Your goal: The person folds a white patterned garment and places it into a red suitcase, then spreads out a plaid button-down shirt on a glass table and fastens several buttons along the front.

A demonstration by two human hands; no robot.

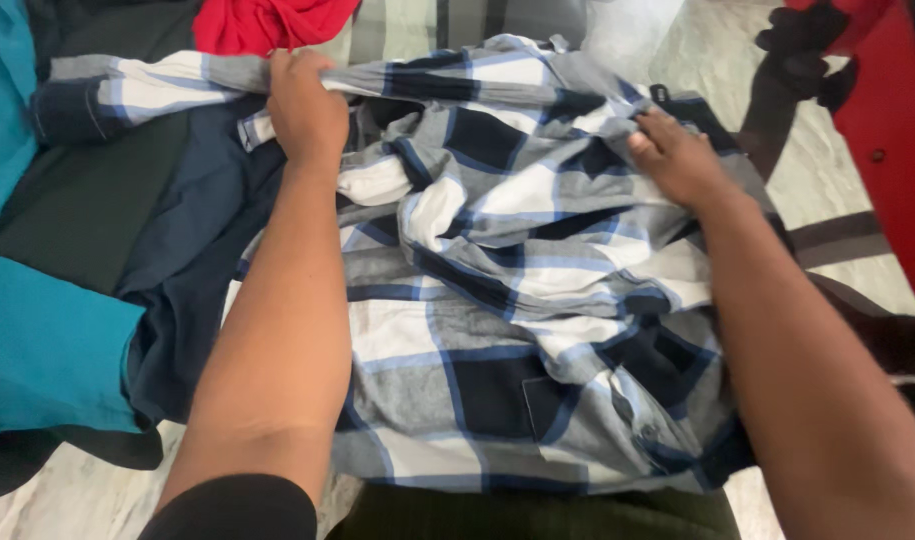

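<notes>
Thing in hand: a soft woven checked shirt in navy, grey, white and pale blue (508, 300), lying crumpled across the middle of the scene, spreading from the near edge to the far side over a pale marble-patterned floor (68, 500).
Left hand (306, 110): pinching a gathered fold at the far left of the shirt, near where a sleeve is stretching off to the left; grip closed on the cloth.
Right hand (678, 155): pressing down on the far right part of the shirt, fingers curling into the fabric; grip narrow, catching a ridge of cloth.
Handling, as a judgement: looking light, limp and easily creased; not slippery, not fragile; sagging wherever unsupported, so likely best taken at seams, shoulders or collar with both hands well apart.
Texture and shape: flat woven cloth, bunching into soft ridges in the middle; a patch pocket (543, 405) showing near the close edge.
Lying about: a dark navy garment (203, 270) just left, partly under the shirt; a smooth teal cloth (38, 340) at the near left; a crumpled red fabric (268, 22) at the far side; a red panel (898, 150) at the right edge.
</notes>
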